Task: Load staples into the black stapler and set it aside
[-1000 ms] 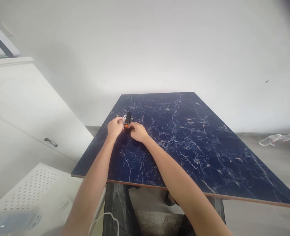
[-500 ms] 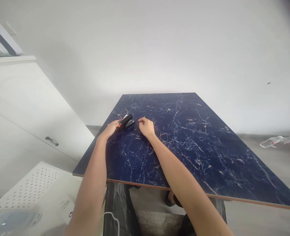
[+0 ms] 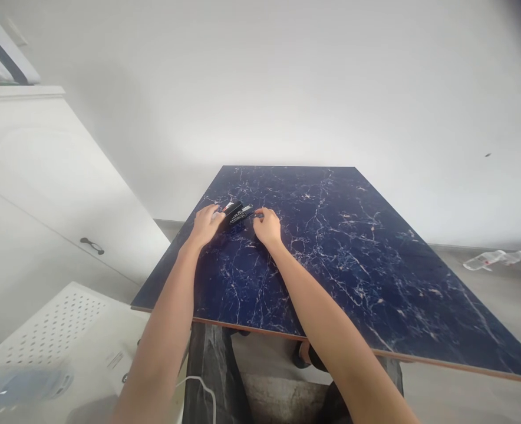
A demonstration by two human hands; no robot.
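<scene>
While both forearms reach over the dark blue, white-veined counter (image 3: 353, 271), a black stapler (image 3: 236, 213) lies at a slant between the hands, its metal channel partly exposed at the end toward the right hand.

Left hand (image 3: 206, 226): at the left end of the stapler, thumb laid against it, fingers moderately spread with a gap between thumb and forefinger. Whether they grip the stapler or merely steady it, I cannot tell from where I stand.

Right hand (image 3: 268, 227): just right of the stapler's exposed end, fingers curled, thumb and forefinger drawn to a narrow spacing. Contact with the stapler, or any small item between those fingertips, cannot be made out.

Surroundings: a white cabinet (image 3: 43, 153) with a dark handle (image 3: 92, 245) stands well left of the stapler; a clear plastic bottle (image 3: 485, 259) lies on the floor, far to its right.
</scene>
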